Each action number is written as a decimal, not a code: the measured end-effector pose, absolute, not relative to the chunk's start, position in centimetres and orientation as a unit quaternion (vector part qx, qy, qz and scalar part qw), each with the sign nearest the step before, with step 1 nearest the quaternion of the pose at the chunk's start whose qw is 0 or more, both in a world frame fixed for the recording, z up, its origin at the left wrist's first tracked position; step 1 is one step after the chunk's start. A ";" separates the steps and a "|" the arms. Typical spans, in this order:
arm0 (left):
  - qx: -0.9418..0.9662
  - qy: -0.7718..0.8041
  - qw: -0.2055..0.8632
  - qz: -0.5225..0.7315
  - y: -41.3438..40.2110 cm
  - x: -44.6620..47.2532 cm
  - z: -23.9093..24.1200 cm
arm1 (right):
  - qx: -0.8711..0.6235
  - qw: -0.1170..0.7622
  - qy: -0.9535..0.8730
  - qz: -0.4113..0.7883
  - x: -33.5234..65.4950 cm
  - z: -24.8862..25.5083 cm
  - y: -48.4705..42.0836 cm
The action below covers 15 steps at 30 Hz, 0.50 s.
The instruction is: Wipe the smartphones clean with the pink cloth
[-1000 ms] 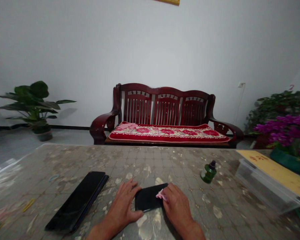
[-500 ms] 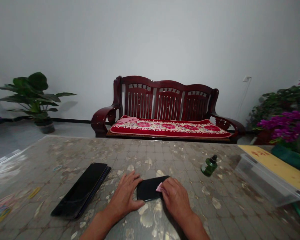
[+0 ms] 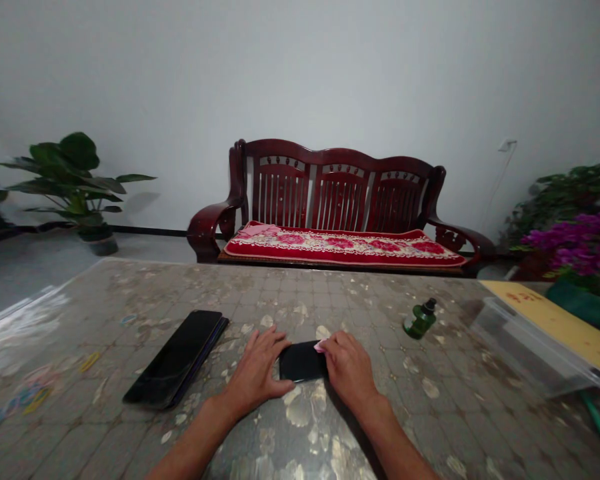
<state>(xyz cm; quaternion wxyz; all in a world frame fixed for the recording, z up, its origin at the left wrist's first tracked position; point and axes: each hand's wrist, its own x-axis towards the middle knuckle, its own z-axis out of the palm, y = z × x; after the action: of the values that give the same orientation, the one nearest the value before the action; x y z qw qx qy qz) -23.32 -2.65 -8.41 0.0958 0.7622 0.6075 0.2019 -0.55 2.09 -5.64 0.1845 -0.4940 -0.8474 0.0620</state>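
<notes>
A black smartphone (image 3: 303, 362) lies flat on the table, its dark screen upward. My left hand (image 3: 260, 365) grips its left end, with the thumb at the near edge and the fingers at the far edge. Pinched in my right hand (image 3: 349, 370) is a small pink cloth (image 3: 321, 345), which touches the phone near its far right corner. That hand covers the phone's right end and most of the cloth. To the left of my hands lies a larger black device (image 3: 177, 360), seemingly a tablet, on a dark case or second flat item.
A green spray bottle (image 3: 420, 319) stands at the right, near a clear plastic box (image 3: 525, 353) with a yellow board (image 3: 550, 323) on top. Rubber bands (image 3: 35, 393) lie at the left. Beyond the table (image 3: 260, 297) stands a wooden bench (image 3: 337, 193).
My right hand has moved the cloth from the phone's middle right towards its far edge. My left hand still holds the left end. The whole view has shifted slightly.
</notes>
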 end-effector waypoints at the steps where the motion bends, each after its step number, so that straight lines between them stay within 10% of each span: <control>1: 0.762 0.607 0.095 0.205 -2.7 -23.3 -8.4 | -0.505 0.175 -0.844 0.051 -0.4 -5.6 2.2; 15: 0.762 0.604 0.102 0.210 -2.9 -22.7 -7.9 | -0.496 0.187 -0.846 0.051 -0.9 -5.6 1.3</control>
<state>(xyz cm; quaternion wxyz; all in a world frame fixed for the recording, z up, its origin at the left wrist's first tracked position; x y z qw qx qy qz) -22.67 -2.87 -7.88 0.1018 0.7619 0.6042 0.2098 -0.91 1.35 -5.58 0.1866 -0.4962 -0.8463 0.0514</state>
